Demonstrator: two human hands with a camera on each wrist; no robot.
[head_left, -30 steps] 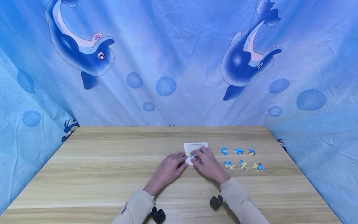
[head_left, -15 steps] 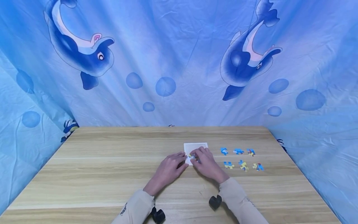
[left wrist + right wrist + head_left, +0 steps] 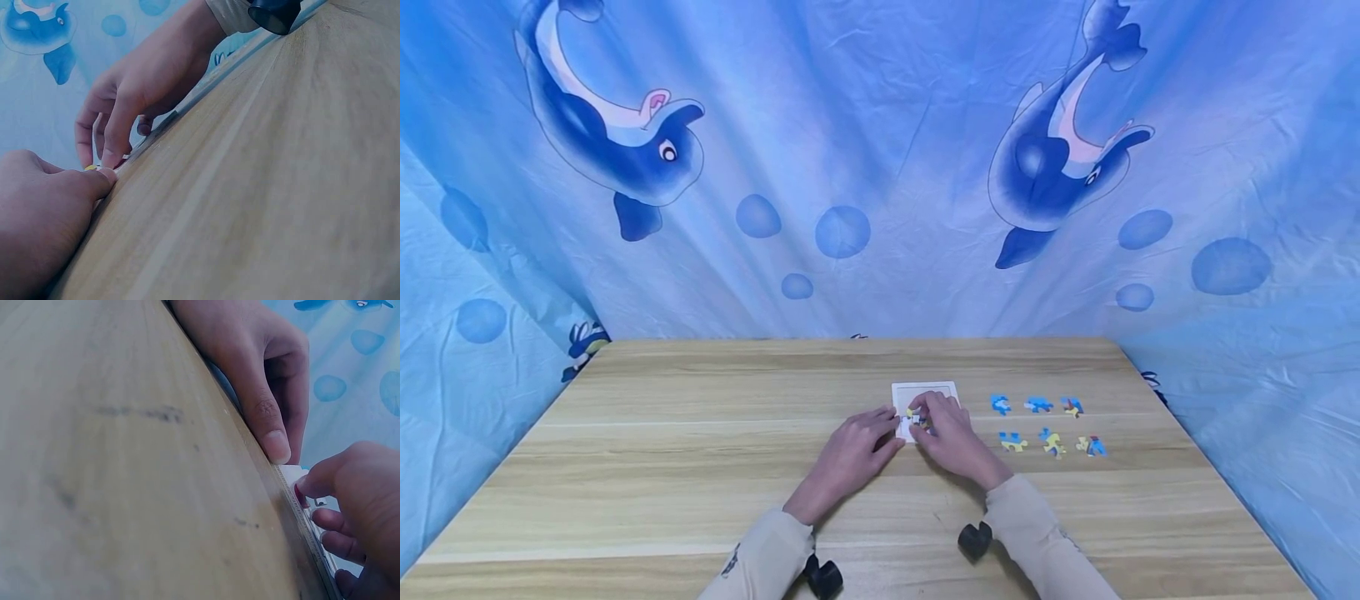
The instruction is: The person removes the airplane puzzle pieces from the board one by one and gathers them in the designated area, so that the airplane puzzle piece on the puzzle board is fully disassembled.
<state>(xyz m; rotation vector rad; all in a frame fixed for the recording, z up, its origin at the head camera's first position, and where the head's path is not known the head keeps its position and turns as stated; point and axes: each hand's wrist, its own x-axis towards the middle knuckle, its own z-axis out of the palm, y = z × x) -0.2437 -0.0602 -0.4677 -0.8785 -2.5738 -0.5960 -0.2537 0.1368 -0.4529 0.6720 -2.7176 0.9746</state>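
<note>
A small white puzzle tray [image 3: 923, 390] lies flat on the table. My left hand [image 3: 852, 454] rests along its left side, fingertips at the edge and thumb at the near left corner. Over the tray, my right hand [image 3: 953, 437] pinches a small jigsaw piece [image 3: 916, 419] between thumb and fingers, low against the tray's surface. Part of the tray and of the piece is hidden under this hand. In the right wrist view, a red part of a piece [image 3: 301, 495] shows beside the right thumb. The left thumb [image 3: 275, 447] sits at the tray's corner.
To the right of the tray lie several loose jigsaw pieces in two rows, among them a blue one [image 3: 1001, 405] and a yellow one [image 3: 1052, 443]. A blue curtain [image 3: 880, 167] with dolphins hangs behind the wooden table [image 3: 700, 467].
My right fingers have shifted very slightly over the tray, and a little more white shows between them. The left hand and the loose pieces stay in place.
</note>
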